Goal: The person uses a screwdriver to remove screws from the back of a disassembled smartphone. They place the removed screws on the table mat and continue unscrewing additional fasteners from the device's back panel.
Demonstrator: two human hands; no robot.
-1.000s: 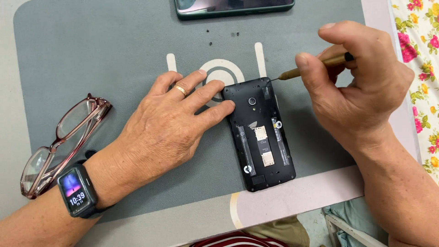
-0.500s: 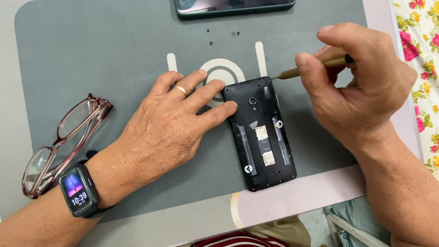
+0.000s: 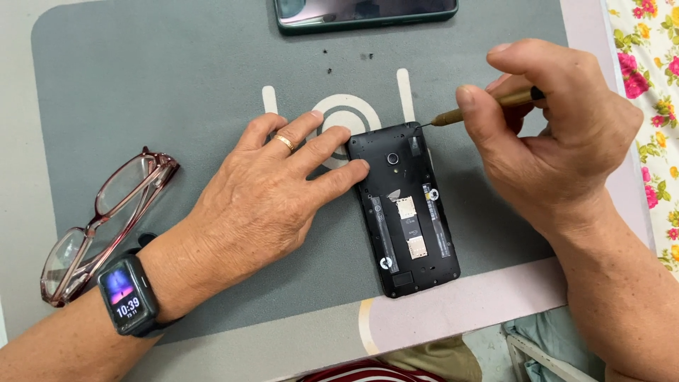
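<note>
Now left hand (image 3: 262, 205) steadying opened phone (image 3: 407, 209), right hand (image 3: 559, 134) gripping screwdriver (image 3: 481, 107)

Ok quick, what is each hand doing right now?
Left hand: open, fingers flat, pressing the opened phone.
Right hand: closed on a small screwdriver, tip at the phone's top corner.

A pale tabletop (image 3: 14, 141) carries a grey-green rubber work mat (image 3: 141, 85) with a pinkish near band, while a floral-patterned cloth (image 3: 651, 106) lies at the far right under even light.
</note>
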